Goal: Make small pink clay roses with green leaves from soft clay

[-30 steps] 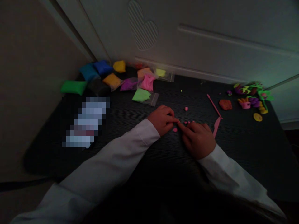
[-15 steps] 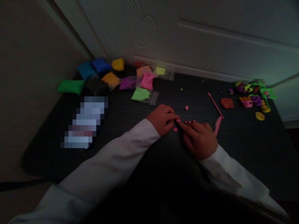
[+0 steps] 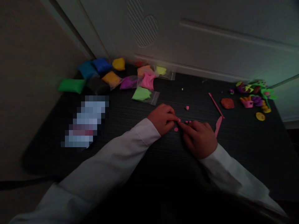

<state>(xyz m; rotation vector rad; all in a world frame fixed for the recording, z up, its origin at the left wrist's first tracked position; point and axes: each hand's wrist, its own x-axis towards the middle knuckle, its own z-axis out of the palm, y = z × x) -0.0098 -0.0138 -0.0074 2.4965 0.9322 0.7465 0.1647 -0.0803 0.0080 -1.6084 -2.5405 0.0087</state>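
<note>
Left hand (image 3: pixel 163 119) and right hand (image 3: pixel 200 139) nearly meet mid tabletop (image 3: pixel 126 113), index fingers (image 3: pixel 186 127) either side of a pink bit (image 3: pixel 179 120), probably steadying it, can't tell if either's really gripping. Pink disc (image 3: pixel 176 129) sits just frontward, bags (image 3: pixel 141 94) toward the back edge, likely for elbow room

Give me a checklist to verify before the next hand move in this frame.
1. Both hands visible: ok; left hand and right hand meet around a small pink piece.
2. Piece firmly held: cannot tell; too small and dim.
3. Flat pink disc in view: ok, on the table.
4. Pink knife and pink stick out of the fingers: ok, both lie beyond the right hand.
5. Lighting: not ok, dim.
</note>
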